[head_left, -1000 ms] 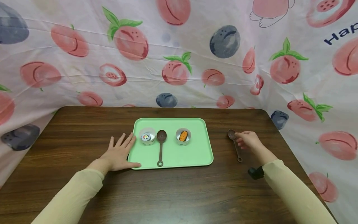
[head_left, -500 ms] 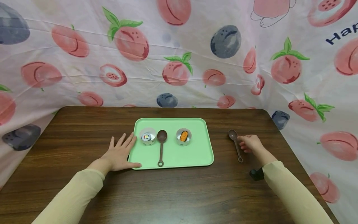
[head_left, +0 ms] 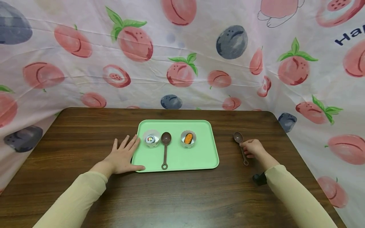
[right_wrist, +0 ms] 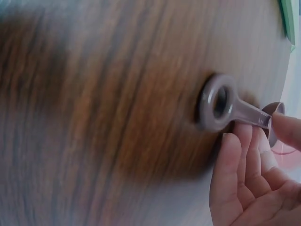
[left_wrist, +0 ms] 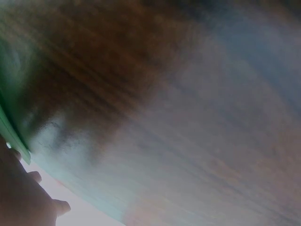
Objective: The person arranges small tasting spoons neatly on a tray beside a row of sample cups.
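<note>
My left hand (head_left: 121, 158) lies with spread, straight fingers along the left edge of the light green tray (head_left: 196, 158), thumb at its near corner. To the right of the tray, my right hand (head_left: 254, 148) pinches the handle of a brown spoon (head_left: 238, 137). In the right wrist view the thumb presses on the spoon handle (right_wrist: 251, 114), fingers beneath, with the ring end pointing away from the hand. A second brown spoon (head_left: 165, 155) lies on the tray between two small white cups. The left cup (head_left: 152, 146) holds a sushi-roll-like piece, the right cup (head_left: 186, 146) an orange-topped sushi-like piece.
The dark wooden table (head_left: 182, 196) extends around the tray. A fruit-print cloth (head_left: 196, 91) hangs behind and along the right side. A small black object (head_left: 259, 179) sits at the right wrist under the sleeve.
Half a second ago my right hand was just to the right of the spoon; now it has come back onto the handle and pinches it. The left hand stays on the tray.
</note>
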